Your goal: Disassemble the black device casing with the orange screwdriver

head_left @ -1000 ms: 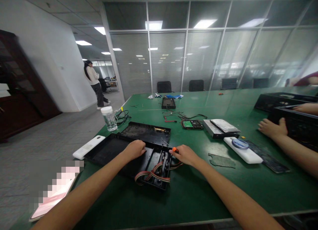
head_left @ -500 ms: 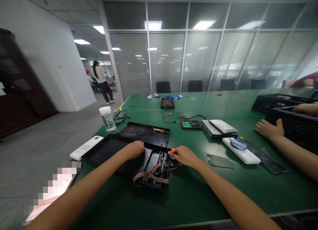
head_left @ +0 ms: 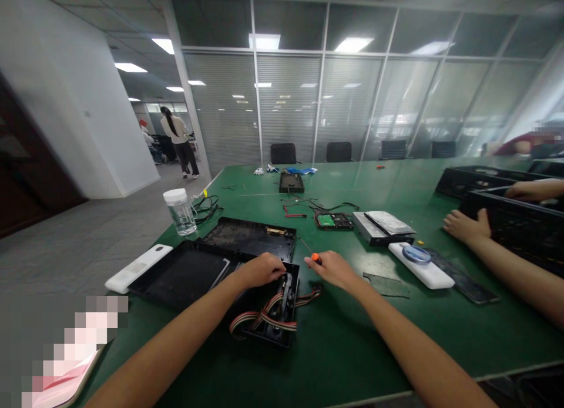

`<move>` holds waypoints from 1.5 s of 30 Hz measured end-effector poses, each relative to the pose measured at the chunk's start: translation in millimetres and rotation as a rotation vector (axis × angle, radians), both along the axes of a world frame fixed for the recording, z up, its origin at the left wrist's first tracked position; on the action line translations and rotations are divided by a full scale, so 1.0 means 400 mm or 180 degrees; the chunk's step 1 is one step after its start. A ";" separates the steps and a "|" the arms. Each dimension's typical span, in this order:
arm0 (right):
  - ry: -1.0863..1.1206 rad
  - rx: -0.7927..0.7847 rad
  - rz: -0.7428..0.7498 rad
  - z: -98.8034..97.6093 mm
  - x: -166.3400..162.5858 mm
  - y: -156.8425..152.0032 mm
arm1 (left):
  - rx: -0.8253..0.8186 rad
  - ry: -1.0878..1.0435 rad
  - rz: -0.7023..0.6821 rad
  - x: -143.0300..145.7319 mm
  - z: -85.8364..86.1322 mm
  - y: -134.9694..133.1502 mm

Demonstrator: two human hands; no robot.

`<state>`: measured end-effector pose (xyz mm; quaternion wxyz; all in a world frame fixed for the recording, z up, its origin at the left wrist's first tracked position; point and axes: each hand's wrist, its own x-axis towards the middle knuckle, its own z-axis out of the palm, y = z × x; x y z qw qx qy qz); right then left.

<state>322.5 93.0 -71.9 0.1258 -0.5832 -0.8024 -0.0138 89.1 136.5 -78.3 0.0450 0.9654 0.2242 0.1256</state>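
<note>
A black plastic casing lies on the green table, with striped ribbon cables spilling from its right end. Over that end is my left hand, fingers curled together; whatever they pinch, if anything, is hidden. To the right of the casing, my right hand grips a screwdriver by its orange-and-black handle. Its thin shaft points up and to the left, clear of the casing. Behind, a flat black cover with a brass-coloured strip on it rests against the casing.
A lidded water bottle and a white device stand left. Beyond lie a hard drive with a green board, a metal drive unit and a tape roll on another white device. At right, a co-worker's hands hold a black chassis.
My left hand has moved right, over the casing's right end. The screwdriver in my right hand has lifted away from the casing, and its tip now points farther up.
</note>
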 end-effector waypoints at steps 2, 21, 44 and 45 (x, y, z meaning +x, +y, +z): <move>-0.0016 0.0032 -0.0009 0.002 0.002 0.002 | 0.0043 0.0018 0.0037 -0.003 -0.004 -0.003; 0.0507 0.0073 0.0030 0.010 0.014 0.004 | 0.0093 0.0095 0.0066 -0.014 -0.003 -0.017; 0.2750 0.0497 -0.0130 -0.001 0.053 0.048 | 0.0006 -0.0007 0.0098 -0.012 -0.007 -0.022; 0.2853 0.0428 -0.0104 0.009 0.054 0.044 | -0.0054 -0.0034 0.0091 -0.013 -0.004 -0.023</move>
